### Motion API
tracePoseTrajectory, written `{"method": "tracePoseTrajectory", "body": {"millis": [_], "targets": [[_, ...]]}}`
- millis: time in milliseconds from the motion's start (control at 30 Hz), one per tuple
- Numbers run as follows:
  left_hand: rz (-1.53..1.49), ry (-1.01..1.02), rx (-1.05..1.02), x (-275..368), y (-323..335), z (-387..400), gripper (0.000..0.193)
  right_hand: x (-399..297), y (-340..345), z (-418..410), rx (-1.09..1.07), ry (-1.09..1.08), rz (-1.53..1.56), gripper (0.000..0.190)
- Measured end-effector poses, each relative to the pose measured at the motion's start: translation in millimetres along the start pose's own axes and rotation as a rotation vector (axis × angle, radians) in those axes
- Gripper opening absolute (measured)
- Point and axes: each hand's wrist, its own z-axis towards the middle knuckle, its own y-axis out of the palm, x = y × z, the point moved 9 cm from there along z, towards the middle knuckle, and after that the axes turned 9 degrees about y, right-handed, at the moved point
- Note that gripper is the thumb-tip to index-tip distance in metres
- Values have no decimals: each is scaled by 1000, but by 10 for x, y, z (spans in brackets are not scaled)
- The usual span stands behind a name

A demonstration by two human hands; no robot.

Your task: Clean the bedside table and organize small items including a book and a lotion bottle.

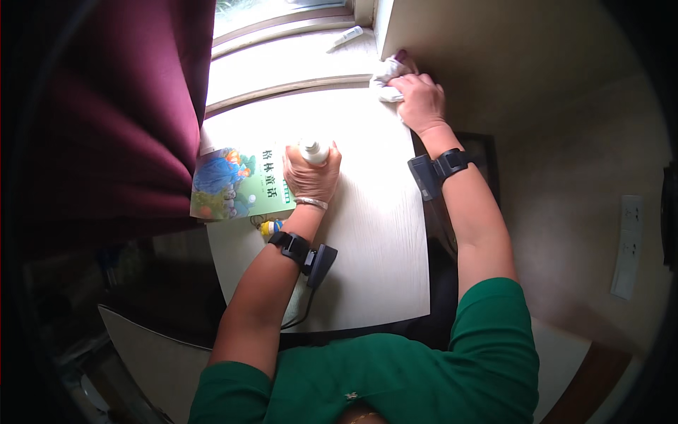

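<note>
My left hand (312, 175) is closed around a white bottle (313, 150) above the pale wood-grain tabletop (376, 254), at the right edge of an illustrated book (228, 183) with a green cover. My right hand (422, 103) grips a crumpled white cloth (389, 85) at the far right corner of the tabletop, by the wall and the window sill. A small yellow and blue keyring figure (270, 228) lies just below the book, close to my left forearm. Both forearms wear black straps with dark box-shaped devices.
A white tube or marker (347, 37) lies on the bright window sill (291, 58). A maroon curtain (132, 116) hangs at the left, reaching the book's edge. The wall (561, 159) at the right carries a socket panel (627, 246).
</note>
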Motion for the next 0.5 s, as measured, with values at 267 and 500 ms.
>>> {"method": "tracePoseTrajectory", "body": {"millis": [267, 500], "targets": [[99, -15, -42, -1, 18, 65, 46, 649, -297, -103, 67, 186, 20, 26], [70, 5, -14, 17, 4, -22, 46, -540, 93, 150, 76, -112, 47, 30]]}}
